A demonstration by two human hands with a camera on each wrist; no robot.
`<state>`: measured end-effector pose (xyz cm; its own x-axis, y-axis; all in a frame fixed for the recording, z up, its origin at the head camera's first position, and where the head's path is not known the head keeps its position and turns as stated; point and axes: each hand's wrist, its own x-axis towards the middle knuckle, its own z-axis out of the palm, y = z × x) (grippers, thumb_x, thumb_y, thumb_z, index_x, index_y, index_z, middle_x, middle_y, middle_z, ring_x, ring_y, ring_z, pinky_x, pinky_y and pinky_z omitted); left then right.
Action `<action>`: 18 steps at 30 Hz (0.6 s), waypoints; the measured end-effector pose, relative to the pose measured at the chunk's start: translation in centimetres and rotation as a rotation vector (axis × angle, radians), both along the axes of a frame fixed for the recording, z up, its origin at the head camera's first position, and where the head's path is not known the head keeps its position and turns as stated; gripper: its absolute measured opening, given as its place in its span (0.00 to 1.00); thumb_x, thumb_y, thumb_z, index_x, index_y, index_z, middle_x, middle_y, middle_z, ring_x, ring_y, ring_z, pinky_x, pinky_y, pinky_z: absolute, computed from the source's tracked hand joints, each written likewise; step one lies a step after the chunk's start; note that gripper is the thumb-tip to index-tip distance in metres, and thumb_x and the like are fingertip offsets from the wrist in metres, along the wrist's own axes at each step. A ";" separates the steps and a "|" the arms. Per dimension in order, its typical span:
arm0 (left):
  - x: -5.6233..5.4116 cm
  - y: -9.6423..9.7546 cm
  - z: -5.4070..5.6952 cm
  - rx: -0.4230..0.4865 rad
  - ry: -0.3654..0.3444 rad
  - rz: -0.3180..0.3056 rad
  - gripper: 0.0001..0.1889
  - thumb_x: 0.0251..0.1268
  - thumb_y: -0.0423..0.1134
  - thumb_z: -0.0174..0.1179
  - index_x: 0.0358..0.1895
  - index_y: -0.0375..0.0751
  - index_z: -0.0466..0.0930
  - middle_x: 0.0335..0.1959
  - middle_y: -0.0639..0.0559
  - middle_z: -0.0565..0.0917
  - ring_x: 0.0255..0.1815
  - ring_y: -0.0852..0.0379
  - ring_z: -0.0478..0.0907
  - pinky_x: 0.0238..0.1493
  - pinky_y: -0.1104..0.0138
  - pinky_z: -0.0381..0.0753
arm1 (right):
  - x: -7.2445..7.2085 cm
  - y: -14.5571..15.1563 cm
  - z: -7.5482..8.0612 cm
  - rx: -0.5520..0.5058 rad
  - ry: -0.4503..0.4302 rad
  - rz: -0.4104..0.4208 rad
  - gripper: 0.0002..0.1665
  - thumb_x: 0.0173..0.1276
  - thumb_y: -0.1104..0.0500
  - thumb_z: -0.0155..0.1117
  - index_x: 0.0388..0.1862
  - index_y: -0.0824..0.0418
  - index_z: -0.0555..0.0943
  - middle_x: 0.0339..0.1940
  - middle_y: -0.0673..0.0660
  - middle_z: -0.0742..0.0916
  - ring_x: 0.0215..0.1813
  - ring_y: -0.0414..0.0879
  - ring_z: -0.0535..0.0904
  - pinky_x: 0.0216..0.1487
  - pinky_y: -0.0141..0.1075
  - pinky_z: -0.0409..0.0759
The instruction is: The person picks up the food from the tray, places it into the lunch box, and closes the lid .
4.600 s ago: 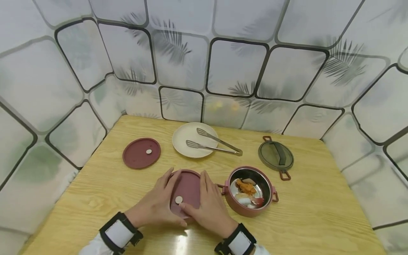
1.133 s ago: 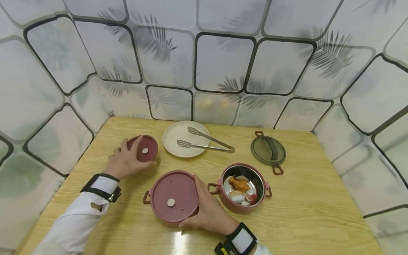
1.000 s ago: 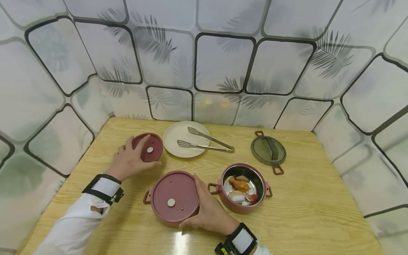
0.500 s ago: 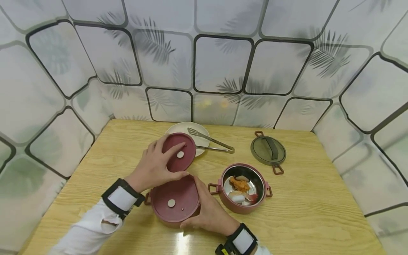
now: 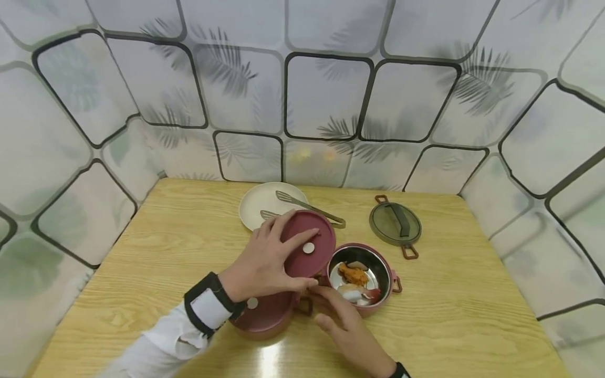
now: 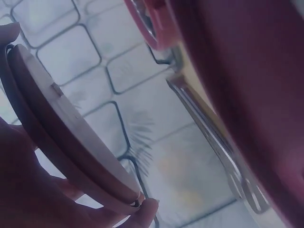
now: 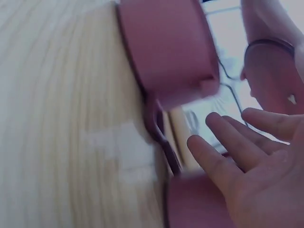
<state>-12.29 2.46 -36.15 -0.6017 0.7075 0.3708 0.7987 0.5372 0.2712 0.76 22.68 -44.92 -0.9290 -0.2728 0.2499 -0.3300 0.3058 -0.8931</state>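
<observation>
In the head view my left hand (image 5: 264,262) grips a small round maroon lid (image 5: 322,252) by its edges, raised over the left rim of an open pink pot (image 5: 366,311). The left wrist view shows this lid (image 6: 52,128) edge-on, fingers and thumb at opposite edges. Inside the pot lie an orange fried piece (image 5: 353,274) and several pale and red food pieces. My right hand (image 5: 352,336), fingers extended and holding nothing, is beside that pot's front left; the right wrist view shows its spread fingers (image 7: 232,142). A larger pot with a maroon lid (image 5: 271,315) sits partly hidden under my left forearm.
At the back stands a cream plate (image 5: 252,205), with metal tongs (image 5: 326,214) lying across it and past its right edge. A glass lid (image 5: 394,223) with a dark strap and two brown loops lies at the back right. Patterned walls enclose the wooden table (image 5: 449,315).
My left hand has lifted the small lid from the back left and carried it right, to the open pot. My right hand has let go of the larger pot and moved right.
</observation>
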 end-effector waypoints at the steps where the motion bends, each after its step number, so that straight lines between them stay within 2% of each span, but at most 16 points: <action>1: 0.3 0.5 0.0 0.000 -0.003 -0.010 0.47 0.45 0.75 0.64 0.73 0.63 0.66 0.77 0.41 0.56 0.68 0.32 0.63 0.61 0.39 0.71 | 0.4 0.5 0.2 -0.038 -0.001 -0.006 0.28 0.77 0.69 0.49 0.73 0.55 0.66 0.69 0.60 0.76 0.67 0.51 0.76 0.66 0.37 0.76; 4: 1.2 2.0 0.1 -0.022 -0.027 -0.027 0.51 0.45 0.76 0.63 0.75 0.62 0.62 0.78 0.42 0.54 0.70 0.33 0.62 0.62 0.41 0.70 | 1.6 2.1 1.1 -0.148 0.017 -0.047 0.24 0.79 0.72 0.36 0.69 0.64 0.69 0.62 0.65 0.79 0.61 0.51 0.81 0.59 0.39 0.81; 8: 2.4 3.6 0.3 -0.085 -0.073 -0.033 0.54 0.44 0.78 0.61 0.77 0.63 0.56 0.79 0.43 0.51 0.73 0.34 0.60 0.65 0.42 0.68 | 2.4 4.2 2.4 -0.179 0.079 -0.197 0.24 0.80 0.71 0.30 0.64 0.72 0.71 0.56 0.59 0.84 0.53 0.49 0.85 0.56 0.35 0.83; 10: 2.9 4.5 0.3 -0.108 -0.079 -0.041 0.55 0.44 0.79 0.61 0.78 0.63 0.55 0.80 0.43 0.51 0.73 0.36 0.59 0.64 0.43 0.68 | 2.6 5.0 3.1 -0.137 0.094 -0.316 0.24 0.80 0.70 0.31 0.65 0.70 0.72 0.55 0.54 0.84 0.53 0.45 0.85 0.57 0.31 0.80; 14: 4.0 6.5 0.1 -0.148 -0.068 -0.051 0.57 0.42 0.80 0.61 0.78 0.65 0.52 0.79 0.42 0.51 0.73 0.38 0.60 0.63 0.44 0.70 | 2.6 5.7 4.3 -0.066 0.077 -0.537 0.24 0.81 0.66 0.36 0.71 0.62 0.69 0.63 0.50 0.79 0.62 0.37 0.77 0.62 0.23 0.74; 16: 4.6 7.5 0.0 -0.164 -0.071 -0.051 0.58 0.41 0.79 0.62 0.78 0.64 0.51 0.79 0.42 0.52 0.73 0.37 0.60 0.64 0.44 0.69 | 2.4 5.8 4.7 -0.050 0.075 -0.598 0.25 0.81 0.65 0.37 0.73 0.58 0.67 0.67 0.51 0.76 0.66 0.36 0.72 0.63 0.21 0.71; 18: 5.1 8.4 -0.2 -0.178 -0.068 -0.041 0.59 0.40 0.78 0.63 0.78 0.64 0.51 0.78 0.40 0.53 0.73 0.35 0.60 0.64 0.44 0.69 | 2.2 5.7 4.9 -0.043 0.080 -0.625 0.26 0.81 0.64 0.39 0.75 0.54 0.66 0.70 0.53 0.74 0.67 0.36 0.70 0.60 0.19 0.71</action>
<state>-7.17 10.86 -36.39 -0.5904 0.7827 0.1969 0.8040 0.5490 0.2283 2.92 28.40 -40.06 -0.8879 0.3271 0.3236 -0.1666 0.4271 -0.8887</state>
